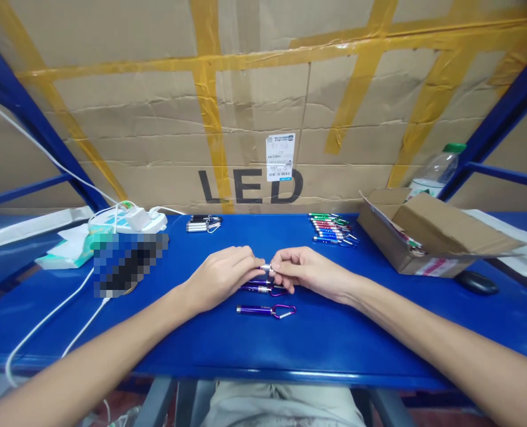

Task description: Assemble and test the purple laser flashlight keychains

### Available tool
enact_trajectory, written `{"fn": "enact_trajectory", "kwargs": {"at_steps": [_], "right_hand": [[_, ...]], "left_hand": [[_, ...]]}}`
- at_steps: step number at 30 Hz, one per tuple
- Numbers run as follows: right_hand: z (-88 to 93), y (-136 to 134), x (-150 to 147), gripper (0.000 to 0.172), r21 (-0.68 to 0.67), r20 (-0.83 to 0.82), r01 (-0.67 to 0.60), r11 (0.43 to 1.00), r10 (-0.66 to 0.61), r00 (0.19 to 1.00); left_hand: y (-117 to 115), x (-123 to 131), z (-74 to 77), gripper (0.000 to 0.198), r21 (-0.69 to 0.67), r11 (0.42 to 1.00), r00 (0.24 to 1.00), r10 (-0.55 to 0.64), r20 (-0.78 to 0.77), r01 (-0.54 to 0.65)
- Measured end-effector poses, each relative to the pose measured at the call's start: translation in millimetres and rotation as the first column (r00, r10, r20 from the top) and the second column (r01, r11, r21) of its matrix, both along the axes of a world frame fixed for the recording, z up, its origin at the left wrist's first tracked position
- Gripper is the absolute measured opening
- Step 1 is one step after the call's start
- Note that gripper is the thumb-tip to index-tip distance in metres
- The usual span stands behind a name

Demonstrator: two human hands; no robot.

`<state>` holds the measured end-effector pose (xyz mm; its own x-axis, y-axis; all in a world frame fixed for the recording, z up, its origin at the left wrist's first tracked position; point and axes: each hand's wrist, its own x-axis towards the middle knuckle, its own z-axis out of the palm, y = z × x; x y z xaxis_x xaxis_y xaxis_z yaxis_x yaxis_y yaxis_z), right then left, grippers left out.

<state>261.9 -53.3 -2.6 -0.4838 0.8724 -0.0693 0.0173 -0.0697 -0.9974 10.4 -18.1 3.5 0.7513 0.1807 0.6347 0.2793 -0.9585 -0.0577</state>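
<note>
My left hand (223,271) and my right hand (303,270) meet at the middle of the blue table (227,338), both pinched on one small purple keychain flashlight (265,268) with a silver tip. Just below them a second purple flashlight (258,289) lies on the table. Nearer to me rests a third purple flashlight (265,310) with a pink carabiner clip.
Several coloured flashlights (332,229) lie in a row at the back right, silver and black ones (203,223) at the back middle. An open cardboard box (427,237), a black mouse (476,282) and a bottle (436,169) are on the right; a power strip (130,220) with white cables is on the left.
</note>
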Motion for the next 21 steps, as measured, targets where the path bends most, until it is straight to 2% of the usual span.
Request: {"fn": "enact_trajectory", "kwargs": {"at_steps": [1,2,3,4,5,6,8,11,14,17,19,21], "right_hand": [[1.0,1,2,0.037,0.116,0.069,0.035,0.993,-0.043,0.997],[1.8,1,5,0.033,0.275,0.155,0.073,0.959,-0.119,0.981],[2.3,2,9,0.028,0.449,0.241,0.090,0.889,-0.218,0.946],[2.3,4,12,0.022,0.624,0.318,0.076,0.778,-0.341,0.885],[1.7,5,16,0.019,0.745,0.381,0.008,0.668,-0.435,0.816],[0.6,7,20,0.023,0.794,0.448,-0.088,0.601,-0.482,0.753],[-2.8,10,26,0.028,0.791,0.565,-0.248,0.559,-0.512,0.647],[-8.3,15,29,0.025,0.750,0.648,-0.348,0.563,-0.520,0.556],[-11.5,16,27,0.015,0.749,0.642,-0.317,0.582,-0.519,0.565],[-11.9,17,26,0.005,0.703,0.629,-0.207,0.680,-0.459,0.628],[-11.3,17,27,0.006,0.643,0.626,-0.139,0.753,-0.412,0.663],[-10.7,18,28,0.008,0.597,0.625,-0.106,0.795,-0.379,0.682]], "left_hand": [[1,0,0.7,0.018,-0.098,0.995,0.999,0.012,0.037,-0.008],[2,1,1.2,0.018,-0.197,0.980,0.997,0.035,0.070,-0.020],[4,1,1.5,0.018,-0.283,0.958,0.993,0.066,0.095,-0.037],[6,0,1.7,0.018,-0.352,0.934,0.989,0.102,0.108,-0.058],[8,0,1.6,0.017,-0.403,0.912,0.984,0.137,0.109,-0.082],[9,0,1.4,0.018,-0.443,0.890,0.980,0.167,0.104,-0.105],[11,0,0.8,0.019,-0.507,0.851,0.973,0.211,0.089,-0.138],[11,0,0.7,0.022,-0.561,0.813,0.970,0.234,0.073,-0.154],[10,1,1.3,0.022,-0.572,0.807,0.972,0.223,0.066,-0.146],[9,1,1.5,0.022,-0.569,0.810,0.974,0.215,0.066,-0.140],[9,0,1.3,0.021,-0.565,0.814,0.976,0.210,0.064,-0.138],[9,0,1.2,0.019,-0.566,0.814,0.978,0.200,0.060,-0.131]]}}
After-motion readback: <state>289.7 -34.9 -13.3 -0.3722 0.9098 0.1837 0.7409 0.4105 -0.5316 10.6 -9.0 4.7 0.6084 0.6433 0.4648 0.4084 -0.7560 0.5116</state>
